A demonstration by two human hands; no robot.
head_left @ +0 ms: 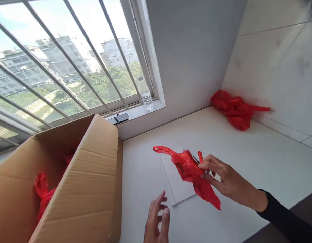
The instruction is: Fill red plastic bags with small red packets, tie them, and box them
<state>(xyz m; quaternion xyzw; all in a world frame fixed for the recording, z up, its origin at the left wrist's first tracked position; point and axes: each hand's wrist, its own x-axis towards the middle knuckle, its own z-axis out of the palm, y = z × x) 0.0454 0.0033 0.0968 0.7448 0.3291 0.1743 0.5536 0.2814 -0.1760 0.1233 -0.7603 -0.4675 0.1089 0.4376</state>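
Observation:
My right hand (223,177) pinches a thin red plastic bag (187,165) between thumb and fingers. The bag hangs crumpled above the table, one handle loop stretching out to the left and a loose corner drooping toward me. Beneath it lies a white sheet or pad of paper (178,189), partly covered, with a dark pen (192,155) showing behind the bag. At the bottom of the view, my left hand (158,217) is raised with thumb and fingers apart. Nothing is in it, and it is clear of the bag.
An open cardboard box (87,182) stands at the left, with red bags (45,192) inside. Another crumpled red bag (233,108) lies at the back right against the wall. On the windowsill are a water bottle (146,96) and a dark phone (120,118), beside a barred window.

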